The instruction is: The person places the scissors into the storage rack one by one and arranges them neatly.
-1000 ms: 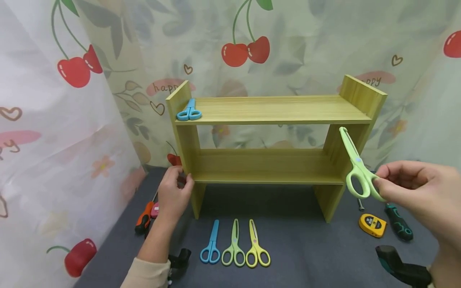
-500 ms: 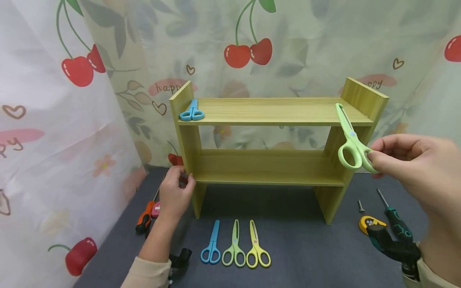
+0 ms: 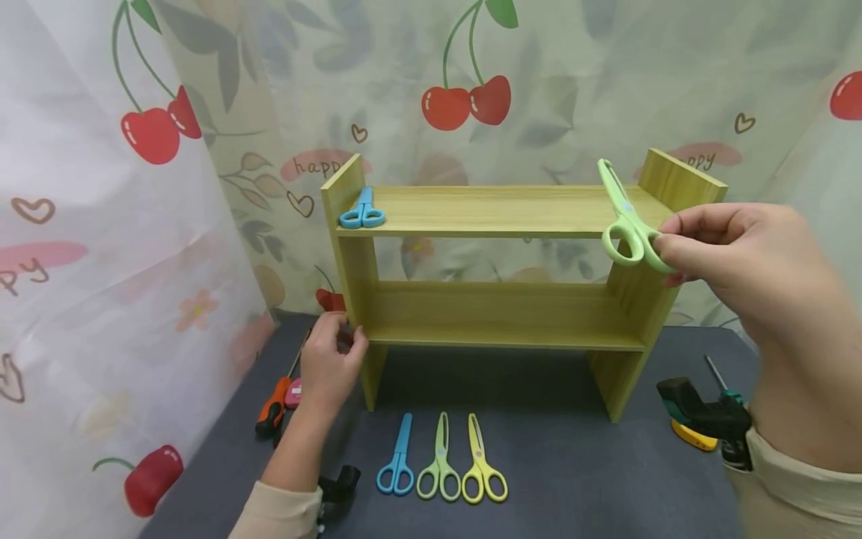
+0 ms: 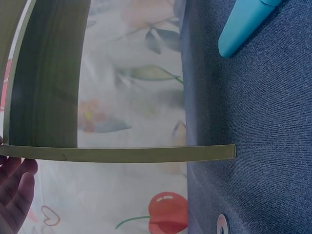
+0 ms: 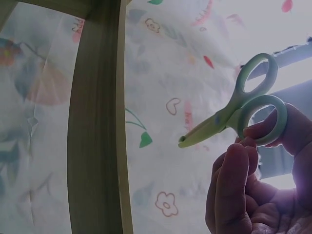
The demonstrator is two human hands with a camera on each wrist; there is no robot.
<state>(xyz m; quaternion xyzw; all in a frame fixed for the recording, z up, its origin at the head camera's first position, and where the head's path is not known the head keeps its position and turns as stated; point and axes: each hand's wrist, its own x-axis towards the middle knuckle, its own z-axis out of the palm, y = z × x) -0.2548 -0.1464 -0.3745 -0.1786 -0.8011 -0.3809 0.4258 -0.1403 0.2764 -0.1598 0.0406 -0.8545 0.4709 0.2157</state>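
My right hand (image 3: 747,254) pinches a pair of light green scissors (image 3: 626,217) by one finger loop, blades pointing up, in front of the right end of the wooden shelf's (image 3: 498,213) top board. In the right wrist view the scissors (image 5: 219,119) hang off thumb and fingers beside the side panel (image 5: 97,122). Low on the left side panel (image 3: 353,299), my left hand (image 3: 330,363) grips the front edge. A pair of blue scissors (image 3: 364,213) lies at the left end of the top board.
Blue scissors (image 3: 397,457), green scissors (image 3: 441,460) and yellow scissors (image 3: 480,464) lie in a row on the dark table before the shelf. An orange screwdriver (image 3: 272,408) is at left; a yellow tape measure (image 3: 694,436) lies at right, partly hidden by the wrist camera (image 3: 700,408).
My right hand has lifted the green scissors up and to the left, from beside the shelf's right panel to the top board's height. The left hand stays on the left panel.
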